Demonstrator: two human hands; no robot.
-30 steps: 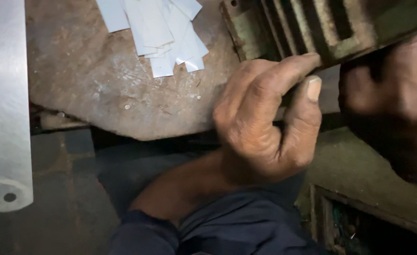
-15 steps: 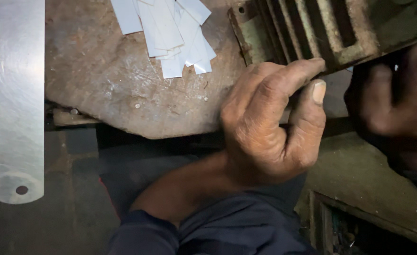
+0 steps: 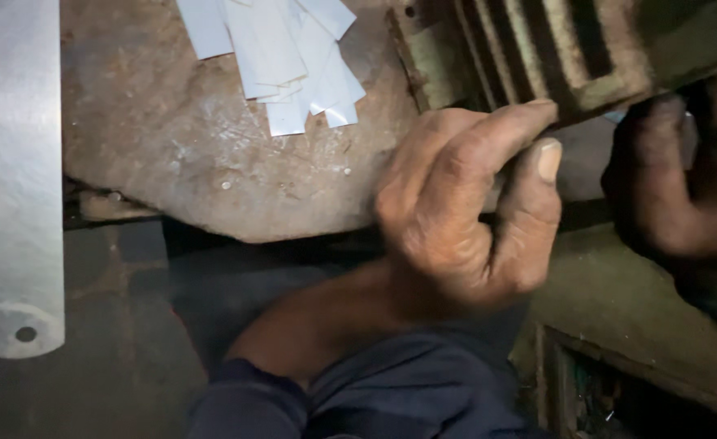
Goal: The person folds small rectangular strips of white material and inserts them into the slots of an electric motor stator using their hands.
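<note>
Left hand (image 3: 472, 211) curls closed on the lower edge of a heavy, rigid slotted casting (image 3: 553, 49) at the surface's right edge; right hand (image 3: 683, 195), shadowed, grip unclear.

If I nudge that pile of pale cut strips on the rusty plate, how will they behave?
The pale strips look thin and flat, so probably light and apt to slide or scatter. They lie fanned and overlapping, so a push likely moves several together. On the rough rusty plate they may catch rather than glide; how stiff they are is unclear.
</note>
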